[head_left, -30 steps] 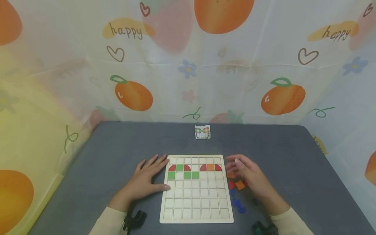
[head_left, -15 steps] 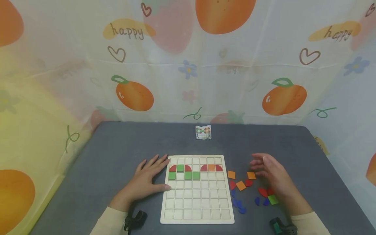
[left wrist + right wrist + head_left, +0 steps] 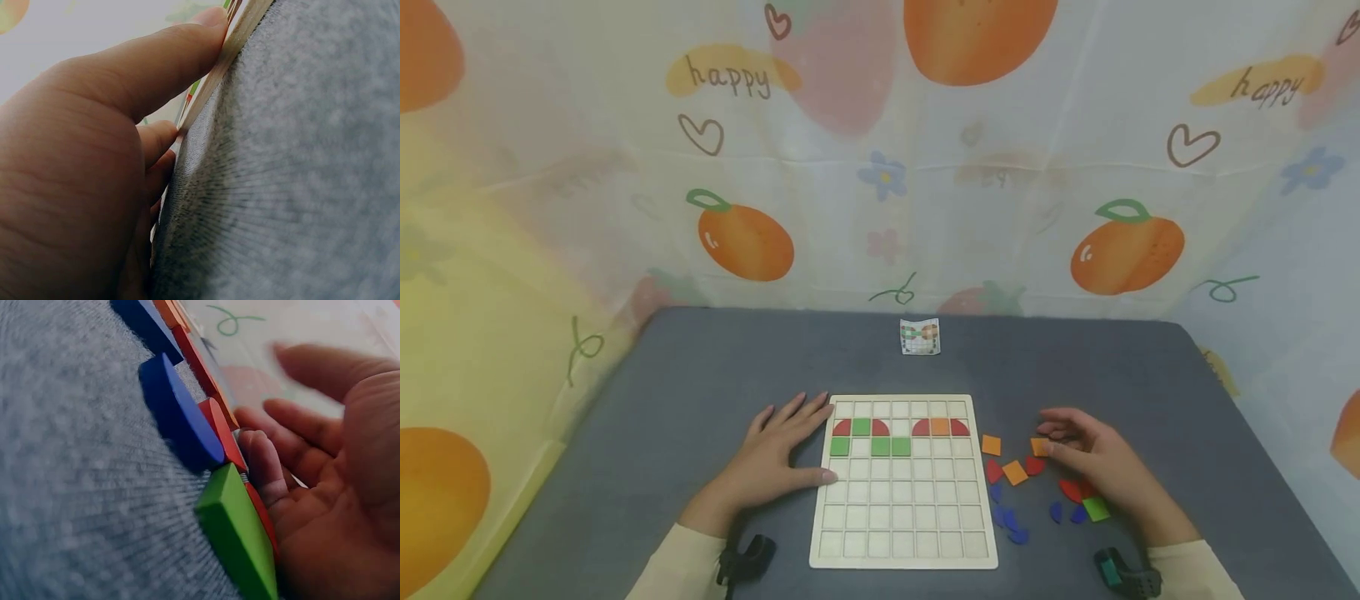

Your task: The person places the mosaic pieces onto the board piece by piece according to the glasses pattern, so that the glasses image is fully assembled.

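Note:
My left hand (image 3: 775, 458) rests at the left edge of a pale wooden grid board (image 3: 880, 543). Its fingers are spread, with the thumb on the board's rim. In the board's upper rows lie red quarter-round, green and orange tiles, among them a green tile (image 3: 839, 447). Beyond the board's right side, my right hand (image 3: 1093, 454) is at an orange square tile (image 3: 1039, 447), its thumb overlapping the tile's right edge. The right wrist view shows that thumb (image 3: 325, 369) apart from the loosely bent fingers. A green square tile (image 3: 234, 531) and red pieces lie under this hand.
Between board and right hand lie more orange squares (image 3: 1015, 473), red pieces (image 3: 994, 472) and several blue pieces (image 3: 1018, 537). A small pattern card (image 3: 920, 337) lies at the back of the grey table (image 3: 760, 354). A printed curtain (image 3: 970, 250) hangs behind.
My right hand has moved right, away from the board's edge, then down to the orange square tile, uncovering loose pieces. The left hand has stayed at the board.

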Motion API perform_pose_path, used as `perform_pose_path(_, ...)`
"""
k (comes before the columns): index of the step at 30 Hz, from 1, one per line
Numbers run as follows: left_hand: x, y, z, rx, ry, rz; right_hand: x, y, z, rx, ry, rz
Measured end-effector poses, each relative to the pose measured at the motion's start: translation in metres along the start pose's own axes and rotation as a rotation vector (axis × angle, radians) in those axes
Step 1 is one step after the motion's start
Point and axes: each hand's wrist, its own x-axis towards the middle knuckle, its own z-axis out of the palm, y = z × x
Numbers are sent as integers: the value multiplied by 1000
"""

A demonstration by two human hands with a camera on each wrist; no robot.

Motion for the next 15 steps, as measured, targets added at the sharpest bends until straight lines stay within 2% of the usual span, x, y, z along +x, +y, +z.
perform_pose_path(6,0,-1,1,-3,-5,6,1,-2,1,-89,-18,19)
perform_pose_path(11,1,-2,1,-5,-6,10,0,-3,3,-131,13,35)
perform_pose_path(15,1,-1,1,-5,-8,5,-2,-5,6,-166,51,-14)
